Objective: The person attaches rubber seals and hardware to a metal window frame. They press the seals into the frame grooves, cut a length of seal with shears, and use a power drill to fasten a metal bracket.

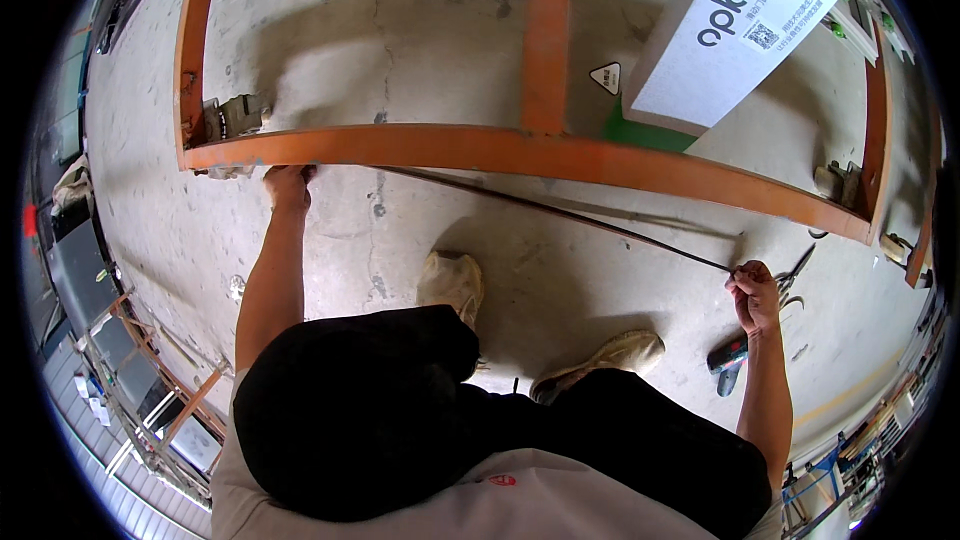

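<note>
A long, thin dark strip (560, 213) slants from beneath the orange metal frame's front beam (400, 146) toward the near right. My right hand (755, 297) pinches its near end, fingers closed. At the left, my left hand (288, 187) is curled against the beam's lower edge, close to the corner. The beam covers its fingertips, so what they grip is hidden, as is the strip's far end. Just right of my right hand lie scissors (797, 270) on the floor. Below that hand rests a dark cordless power tool (728, 362) with green and red parts.
A white carton (735, 35) stands at the far right, inside the frame, above a green surface (645, 130). Casters (238, 117) sit at the frame's corners. A triangular label (605, 78) lies near the carton. My shoes (450, 285) are on the concrete floor between my hands.
</note>
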The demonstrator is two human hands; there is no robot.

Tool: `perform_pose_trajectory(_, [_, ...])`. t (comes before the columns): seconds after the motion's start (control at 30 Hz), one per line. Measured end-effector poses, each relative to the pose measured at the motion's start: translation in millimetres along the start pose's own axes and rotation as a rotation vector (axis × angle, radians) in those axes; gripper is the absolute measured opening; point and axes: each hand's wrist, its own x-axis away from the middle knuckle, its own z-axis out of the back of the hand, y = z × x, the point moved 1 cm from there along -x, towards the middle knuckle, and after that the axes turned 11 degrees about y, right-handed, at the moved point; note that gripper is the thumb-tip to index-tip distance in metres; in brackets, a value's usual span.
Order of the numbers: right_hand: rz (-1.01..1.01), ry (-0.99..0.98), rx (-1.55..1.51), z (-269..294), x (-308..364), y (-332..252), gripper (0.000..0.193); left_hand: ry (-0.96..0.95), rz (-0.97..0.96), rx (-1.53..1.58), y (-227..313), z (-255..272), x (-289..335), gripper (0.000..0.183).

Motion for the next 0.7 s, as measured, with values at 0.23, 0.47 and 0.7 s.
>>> perform_pose_trajectory(0.23, [0.014,-0.009,-0.107,14,-12,10,0.020,0.009,-0.022,-0.013,1,1,-2,0.012])
perform_pose_trajectory(0.47, [0.065,-0.028,-0.016,-12,3,-10,0.022,-0.028,-0.015,-0.031,-1,11,-10,0.012])
perform_pose_trajectory(0.7, [0.097,0.136,0.151,2,-9,7,0.021,-0.004,-0.025,-0.060,5,-5,-1,0.009])
